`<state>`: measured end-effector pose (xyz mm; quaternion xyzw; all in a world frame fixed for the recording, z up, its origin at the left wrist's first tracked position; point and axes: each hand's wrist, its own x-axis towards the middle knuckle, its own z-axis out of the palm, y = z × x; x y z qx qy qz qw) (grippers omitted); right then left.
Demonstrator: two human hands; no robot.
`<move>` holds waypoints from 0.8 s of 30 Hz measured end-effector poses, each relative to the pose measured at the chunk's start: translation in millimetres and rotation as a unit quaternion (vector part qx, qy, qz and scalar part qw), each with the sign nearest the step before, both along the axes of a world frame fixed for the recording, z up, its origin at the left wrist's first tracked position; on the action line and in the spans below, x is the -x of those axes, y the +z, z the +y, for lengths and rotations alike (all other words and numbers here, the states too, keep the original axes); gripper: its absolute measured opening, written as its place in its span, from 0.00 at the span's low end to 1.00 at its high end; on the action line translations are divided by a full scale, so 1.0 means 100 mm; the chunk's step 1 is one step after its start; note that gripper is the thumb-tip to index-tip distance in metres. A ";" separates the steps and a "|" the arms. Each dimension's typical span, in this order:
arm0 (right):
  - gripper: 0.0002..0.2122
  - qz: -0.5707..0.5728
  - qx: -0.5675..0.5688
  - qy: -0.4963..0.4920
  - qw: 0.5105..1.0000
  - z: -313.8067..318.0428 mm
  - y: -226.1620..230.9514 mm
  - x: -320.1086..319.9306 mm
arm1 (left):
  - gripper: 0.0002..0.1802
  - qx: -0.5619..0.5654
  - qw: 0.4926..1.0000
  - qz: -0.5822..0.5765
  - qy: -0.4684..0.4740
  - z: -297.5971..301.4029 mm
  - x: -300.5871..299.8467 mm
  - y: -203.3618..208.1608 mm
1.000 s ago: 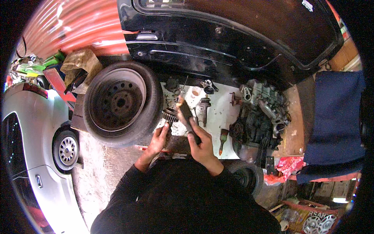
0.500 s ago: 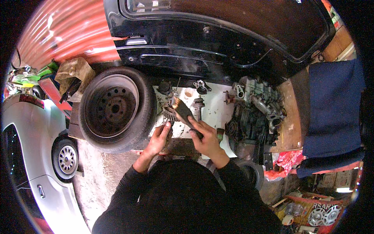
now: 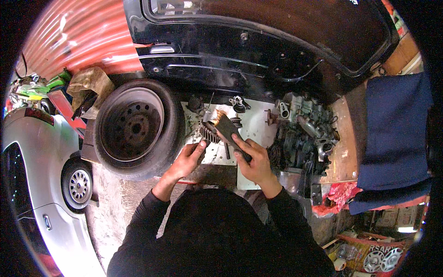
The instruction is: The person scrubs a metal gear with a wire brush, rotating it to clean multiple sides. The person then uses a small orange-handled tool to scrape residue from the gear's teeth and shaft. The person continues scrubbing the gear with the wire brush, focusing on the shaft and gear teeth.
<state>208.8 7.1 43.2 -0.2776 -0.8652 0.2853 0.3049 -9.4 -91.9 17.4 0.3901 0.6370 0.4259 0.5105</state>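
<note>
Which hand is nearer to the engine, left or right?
Right. The right hand, gripping the brush, is close by on the engine's left side; the left hand, holding the toothed gear, is farther left.

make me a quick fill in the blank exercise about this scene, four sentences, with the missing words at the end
1. The right hand grips a brush-like tool, while the left hand holds a metal gear edged with ____.
2. Of the engine and the large wheel, the left hand is nearer the ____.
3. The draped cloth is dark ____.
4. The silver car stands toward the picture's ____ edge.

Missing words: teeth; large wheel; blue; left
</note>
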 end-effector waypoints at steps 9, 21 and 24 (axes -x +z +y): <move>0.24 0.057 -0.011 -0.003 0.998 0.05 -0.02 -0.01 | 0.29 -0.061 0.997 0.056 0.006 0.08 0.04 -0.07; 0.24 -0.025 -0.012 -0.042 0.999 0.02 -0.27 -0.41 | 0.41 0.044 0.998 0.048 0.026 -0.02 -0.08 0.00; 0.24 -0.030 -0.009 -0.036 0.999 0.01 -0.25 -0.34 | 0.43 0.066 0.997 -0.003 0.037 -0.02 -0.03 -0.06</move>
